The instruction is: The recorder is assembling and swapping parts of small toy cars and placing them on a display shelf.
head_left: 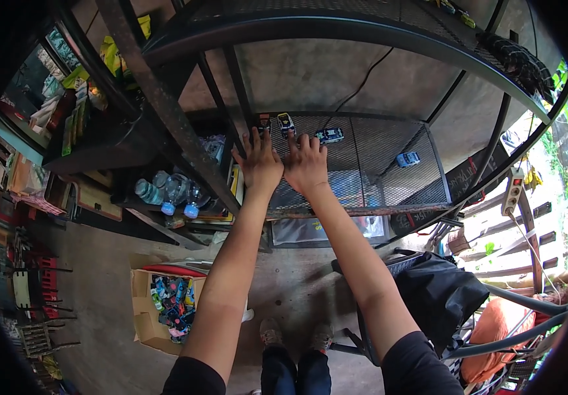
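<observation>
My left hand (261, 164) reaches over the left end of a black mesh shelf (389, 135), its fingers spread. Just past its fingertips sits a small dark toy car (264, 121), partly hidden by them. My right hand (306, 163) is close beside it, fingers apart and slightly bent. The right index fingertip is at the near end of a white and yellow toy car (286, 122); whether it touches, I cannot tell. A blue and white toy car (329, 135) lies just right of my right hand. Farther right on the mesh stands a light blue toy car (408, 159).
An upper shelf (336, 29) with a metal frame crosses above my hands. Plastic bottles (177, 192) lie on the rack at left. Below, a cardboard box (144, 309) on the floor holds many small toys. A black bag (438, 289) and a power strip (513, 192) are at right.
</observation>
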Tool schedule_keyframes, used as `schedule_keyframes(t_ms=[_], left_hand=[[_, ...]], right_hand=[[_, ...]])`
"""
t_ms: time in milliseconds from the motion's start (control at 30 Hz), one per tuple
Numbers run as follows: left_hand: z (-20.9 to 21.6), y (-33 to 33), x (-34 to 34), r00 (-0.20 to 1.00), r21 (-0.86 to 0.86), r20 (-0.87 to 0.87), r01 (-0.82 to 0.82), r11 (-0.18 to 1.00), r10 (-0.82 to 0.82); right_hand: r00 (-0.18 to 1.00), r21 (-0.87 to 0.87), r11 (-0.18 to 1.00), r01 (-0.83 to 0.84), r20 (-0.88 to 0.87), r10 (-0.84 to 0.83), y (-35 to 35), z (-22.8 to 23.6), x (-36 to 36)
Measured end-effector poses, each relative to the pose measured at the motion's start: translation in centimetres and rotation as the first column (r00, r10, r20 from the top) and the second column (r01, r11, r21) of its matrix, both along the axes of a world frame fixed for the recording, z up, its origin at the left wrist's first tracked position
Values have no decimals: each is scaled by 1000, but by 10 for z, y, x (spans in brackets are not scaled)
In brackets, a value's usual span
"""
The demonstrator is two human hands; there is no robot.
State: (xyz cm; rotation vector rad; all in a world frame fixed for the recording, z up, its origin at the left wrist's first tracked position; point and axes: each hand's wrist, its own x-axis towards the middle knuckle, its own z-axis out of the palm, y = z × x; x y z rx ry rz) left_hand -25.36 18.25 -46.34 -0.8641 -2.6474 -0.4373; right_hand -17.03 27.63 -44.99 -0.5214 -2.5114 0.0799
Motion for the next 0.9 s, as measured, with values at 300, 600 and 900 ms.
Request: schedule_keyframes(t_ms=[300,600,900], left_hand=[[9,-2,-5,986,70,-89,147,987,-140],[34,29,-4,996,-38,-10,84,996,-84],[25,29,-14,993,-39,-15,113,993,-114]], right_hand=[[926,-255,902,-347,-249,286,40,12,-3],[868,-193,901,-388,253,427,86,45,-16],[892,-140,919,-369,224,392,81,33,-23]])
